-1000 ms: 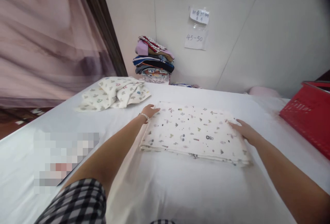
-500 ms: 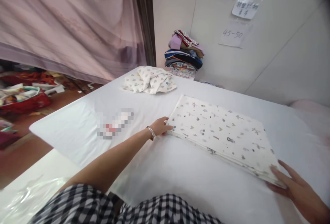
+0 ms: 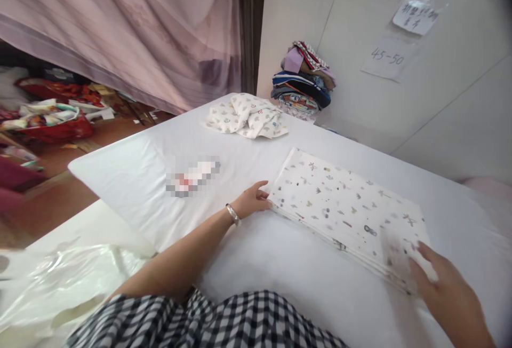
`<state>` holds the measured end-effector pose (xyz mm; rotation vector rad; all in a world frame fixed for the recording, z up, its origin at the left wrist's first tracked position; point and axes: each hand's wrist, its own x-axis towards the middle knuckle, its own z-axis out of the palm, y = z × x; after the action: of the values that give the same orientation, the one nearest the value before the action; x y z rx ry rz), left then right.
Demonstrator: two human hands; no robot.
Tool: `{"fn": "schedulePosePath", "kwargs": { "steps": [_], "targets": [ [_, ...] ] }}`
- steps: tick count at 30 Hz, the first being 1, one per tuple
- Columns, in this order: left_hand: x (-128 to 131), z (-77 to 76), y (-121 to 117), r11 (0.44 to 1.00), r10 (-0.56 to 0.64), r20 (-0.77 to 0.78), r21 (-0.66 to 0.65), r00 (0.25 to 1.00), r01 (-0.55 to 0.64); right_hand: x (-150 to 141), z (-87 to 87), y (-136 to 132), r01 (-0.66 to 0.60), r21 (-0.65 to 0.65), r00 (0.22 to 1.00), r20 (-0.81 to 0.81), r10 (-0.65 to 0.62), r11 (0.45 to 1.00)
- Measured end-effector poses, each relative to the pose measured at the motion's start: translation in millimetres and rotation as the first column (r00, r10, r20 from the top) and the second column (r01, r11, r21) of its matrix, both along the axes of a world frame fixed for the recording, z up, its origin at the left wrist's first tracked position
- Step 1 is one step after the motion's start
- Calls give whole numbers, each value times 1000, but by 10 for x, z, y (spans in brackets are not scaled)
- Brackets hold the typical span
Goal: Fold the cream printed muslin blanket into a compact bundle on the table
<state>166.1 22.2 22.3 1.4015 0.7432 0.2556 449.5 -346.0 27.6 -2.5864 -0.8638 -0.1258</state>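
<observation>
Clearly, cloth (image 3: 328,204) lies between left grip (image 3: 251,202) and right grip (image 3: 450,281).

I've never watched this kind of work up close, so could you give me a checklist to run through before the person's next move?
1. Folded cloth lying flat along its middle on the white-covered table: ok.
2. Left hand at the cloth's left near corner: ok.
3. Right hand firmly gripping the right end: cannot tell, motion blur there.
4. Crumpled cloth apart from the folded one: ok.
5. Crumpled cloth smooth: not ok, it is bunched up.
</observation>
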Motion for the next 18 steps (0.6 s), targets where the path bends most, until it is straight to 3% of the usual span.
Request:
{"fn": "schedulePosePath", "kwargs": {
  "steps": [2,4,7,9,13,18],
  "targets": [
    [-2,-14,9,998,-26,35,-62,999,28,-294,101,414,-133,24,989,-63,134,991],
    [5,-23,0,995,-54,41,-87,998,58,-617,168,871,-293,97,931,-197,307,951],
    [15,-33,-30,993,-30,34,-114,999,34,-1043,188,1520,-524,240,787,-230,572,817],
    [17,-32,-49,988,0,28,-154,1000,4,-1251,156,1878,-620,284,709,-197,677,731],
    [19,0,-71,971,29,28,-238,999,-21,-1468,39,2357,-731,265,628,-99,772,629],
    [41,-5,-96,978,65,-4,-198,998,-65,-1476,-87,2566,-701,299,638,-142,757,647]
  ]
}}
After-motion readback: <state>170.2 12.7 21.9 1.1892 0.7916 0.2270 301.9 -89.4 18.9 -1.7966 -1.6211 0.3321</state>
